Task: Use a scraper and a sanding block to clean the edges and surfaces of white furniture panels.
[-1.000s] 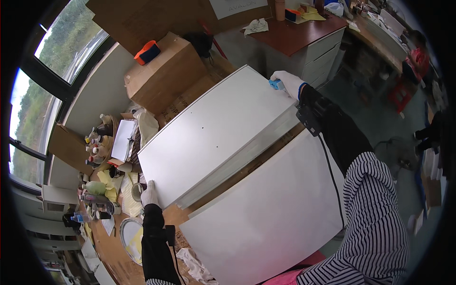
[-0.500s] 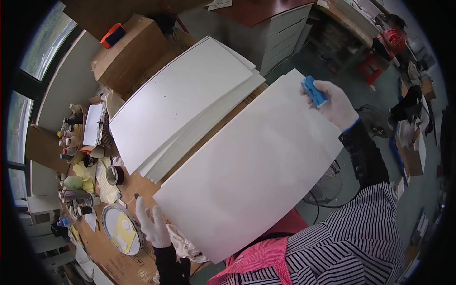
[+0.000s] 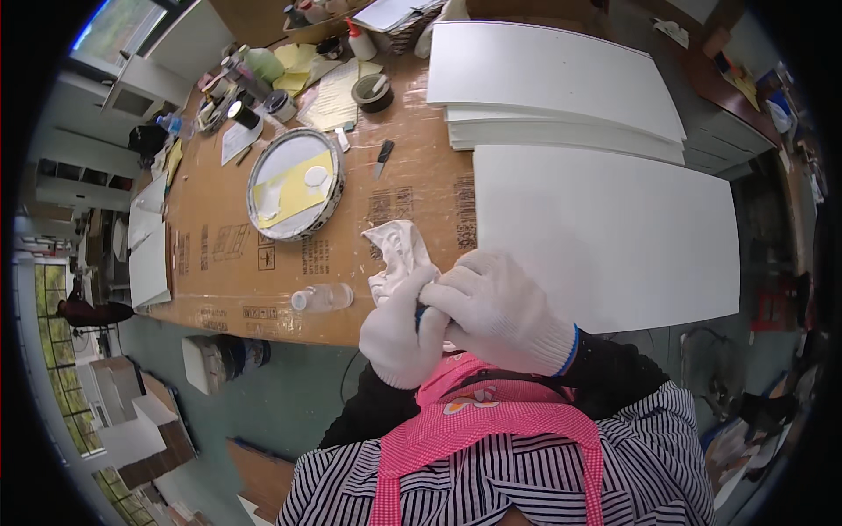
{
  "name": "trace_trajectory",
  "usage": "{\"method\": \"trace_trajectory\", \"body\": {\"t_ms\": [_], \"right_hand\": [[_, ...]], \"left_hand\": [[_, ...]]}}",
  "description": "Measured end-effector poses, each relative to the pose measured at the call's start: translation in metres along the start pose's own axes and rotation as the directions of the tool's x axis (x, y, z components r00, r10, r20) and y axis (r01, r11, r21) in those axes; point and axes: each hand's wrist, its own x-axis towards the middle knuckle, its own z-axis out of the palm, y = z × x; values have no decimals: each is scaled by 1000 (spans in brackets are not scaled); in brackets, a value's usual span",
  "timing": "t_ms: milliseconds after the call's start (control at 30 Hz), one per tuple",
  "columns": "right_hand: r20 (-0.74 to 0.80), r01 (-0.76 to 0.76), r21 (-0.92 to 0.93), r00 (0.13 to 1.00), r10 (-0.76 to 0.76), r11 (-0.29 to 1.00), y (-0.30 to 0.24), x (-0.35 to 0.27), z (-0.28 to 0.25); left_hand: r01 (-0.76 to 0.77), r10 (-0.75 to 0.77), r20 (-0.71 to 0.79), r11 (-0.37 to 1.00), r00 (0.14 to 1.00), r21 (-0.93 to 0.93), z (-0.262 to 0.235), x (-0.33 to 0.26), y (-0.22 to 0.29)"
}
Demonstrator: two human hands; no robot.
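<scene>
My hands wear white knit gloves and are brought together low in the middle, in front of the table edge. My left hand [image 3: 402,337] is closed, its fingers curled. Over it closes my right hand [image 3: 504,311], fingertips pressed against the left fingers. A small dark, bluish bit [image 3: 421,313] shows between them; the rest of what they hold is hidden. A crumpled white cloth [image 3: 396,245] lies just beyond my left hand. To the right, a large white panel [image 3: 614,237] lies flat, its near left part close to my right hand.
A stack of white panels [image 3: 553,74] lies at the back right. On the brown-covered table [image 3: 210,272] are a clear bottle [image 3: 323,298], a round tub [image 3: 254,188] with a yellow sheet on top, a utility knife [image 3: 383,158] and a dark bowl [image 3: 373,92]. Several bottles stand behind.
My view has swung left. My right hand, which held a blue block over the panel, has come down to meet my left hand. The left fingers, spread before, are now curled.
</scene>
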Motion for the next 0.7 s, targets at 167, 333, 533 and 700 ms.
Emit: {"method": "trace_trajectory", "body": {"t_ms": [167,333,533,700], "right_hand": [[-86,-54,139,994,67,989,-8,60,90],[-76,-500,721,631,772,480,55,117,180],[-212,-740,-179,672,709,648,208,192,244],[284,-179,-706,815,505,685,268,223,221]], "left_hand": [[448,-508,-166,843,846,-297,-46,-78,-77],[476,-732,45,392,679,-787,-76,-118,-99],[228,-707,29,188,706,-955,-122,-154,-102],[-92,-830,76,-151,552,-984,-134,-191,-113]]}}
